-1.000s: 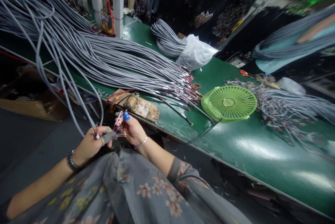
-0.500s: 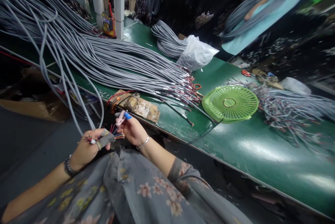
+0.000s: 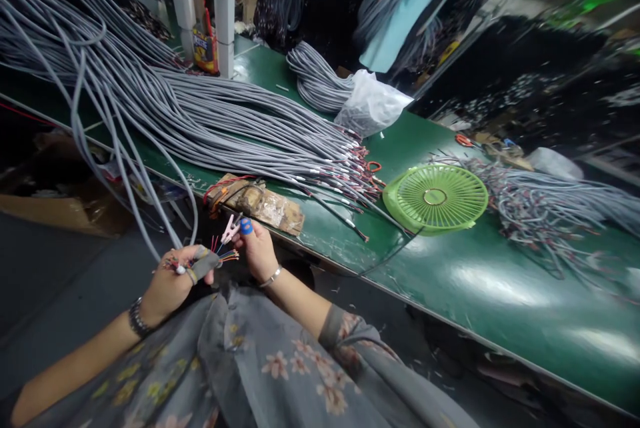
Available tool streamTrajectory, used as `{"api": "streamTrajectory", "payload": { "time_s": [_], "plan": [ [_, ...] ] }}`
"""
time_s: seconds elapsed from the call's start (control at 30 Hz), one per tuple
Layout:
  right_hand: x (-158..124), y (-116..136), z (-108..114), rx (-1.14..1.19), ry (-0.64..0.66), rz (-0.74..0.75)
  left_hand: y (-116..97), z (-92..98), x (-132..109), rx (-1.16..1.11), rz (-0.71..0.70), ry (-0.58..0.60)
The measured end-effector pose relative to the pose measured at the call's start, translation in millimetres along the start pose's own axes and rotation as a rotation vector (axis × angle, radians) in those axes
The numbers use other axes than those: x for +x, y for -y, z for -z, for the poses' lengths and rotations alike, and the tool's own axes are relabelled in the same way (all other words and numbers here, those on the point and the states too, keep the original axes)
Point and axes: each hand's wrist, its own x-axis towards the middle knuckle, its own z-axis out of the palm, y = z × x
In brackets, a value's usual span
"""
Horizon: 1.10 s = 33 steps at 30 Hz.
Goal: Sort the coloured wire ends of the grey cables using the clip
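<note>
My left hand (image 3: 173,285) is closed around the stripped ends of several grey cables (image 3: 150,205), with grey wrapping on its fingers. Thin coloured wires (image 3: 227,256) fan out past those fingers toward my right hand. My right hand (image 3: 260,253), a blue wrap on one fingertip, pinches a small pale pink clip-like tool (image 3: 231,229) just above the wires. Whether its tip touches a wire cannot be made out. Both hands are in front of the table edge, close to my lap.
A long bundle of grey cables (image 3: 215,115) covers the green table (image 3: 450,321). Near its edge lies a taped wooden block (image 3: 273,207). Rightward are a green fan (image 3: 435,198) and tangled wires (image 3: 540,215). Behind, a person in light blue (image 3: 405,11) carries cables.
My right hand has turned slightly, and the pink tool now points more upright. My left hand keeps its hold. The person behind has moved left with the cables.
</note>
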Motion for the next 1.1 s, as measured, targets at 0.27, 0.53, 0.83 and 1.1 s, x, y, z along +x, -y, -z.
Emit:
{"api": "streamTrajectory", "payload": {
  "time_s": [0.27, 0.53, 0.83, 1.1],
  "plan": [
    [5, 1, -9, 0.270, 0.137, -0.214, 5, -2.8, 2, -0.032, 0.023, -0.012],
    [5, 2, -7, 0.335, 0.156, -0.307, 5, -1.4, 1, -0.007, 0.025, 0.004],
    [0, 5, 0, 0.362, 0.221, -0.309, 1, 2.7, -8, 0.022, -0.019, -0.037],
    [1, 4, -2, 0.303, 0.198, -0.235, 0, -4.6, -4, 0.000, 0.003, -0.086]
  ]
}}
